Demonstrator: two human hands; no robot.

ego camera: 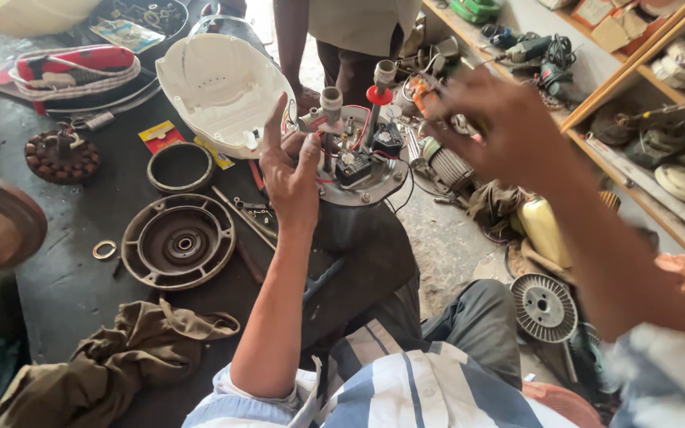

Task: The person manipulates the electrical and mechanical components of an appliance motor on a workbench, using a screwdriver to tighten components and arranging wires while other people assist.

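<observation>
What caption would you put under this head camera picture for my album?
Left hand steadies a round wired motor assembly at the dark workbench edge; blurred right hand hovers above.

Counts, head view:
- Hands of the wearer: two, left hand [291,178] and right hand [501,127].
- Round motor assembly [358,170] with wiring: one.
- White plastic housing [220,87]: one.
- Ribbed metal end cover [177,242]: one.
- Dark ring [180,166]: one.
- Small metal ring [105,250]: one.
- Olive cloth [120,357]: one.
- Finned disc [545,307] on the floor: one.
- Yellow bottle [543,230]: one.
- Other person [350,32] standing: one.
</observation>
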